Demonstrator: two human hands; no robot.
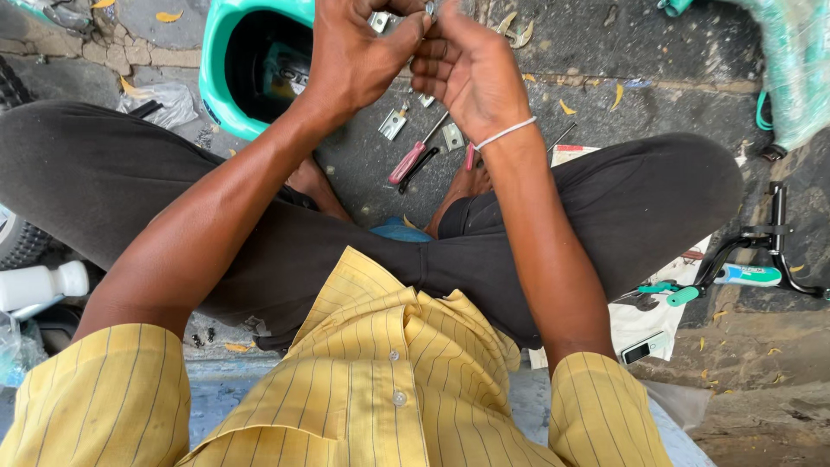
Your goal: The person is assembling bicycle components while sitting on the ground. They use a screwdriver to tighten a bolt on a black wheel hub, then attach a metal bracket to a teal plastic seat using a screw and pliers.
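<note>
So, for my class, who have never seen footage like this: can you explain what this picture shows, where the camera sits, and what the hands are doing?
The camera is worn on a person's head and looks down, so you see their own arms, yellow striped shirt and crossed legs in dark trousers.

The left hand and right hand meet at the top, pinching small metal parts between the fingertips; exactly what they are is hard to tell.

On the ground below lie a pink-handled screwdriver and small metal brackets. To the left sits a turquoise shell-shaped part, and a white bottle lies further left. At the right rests a black bicycle handlebar with turquoise grips.
</note>
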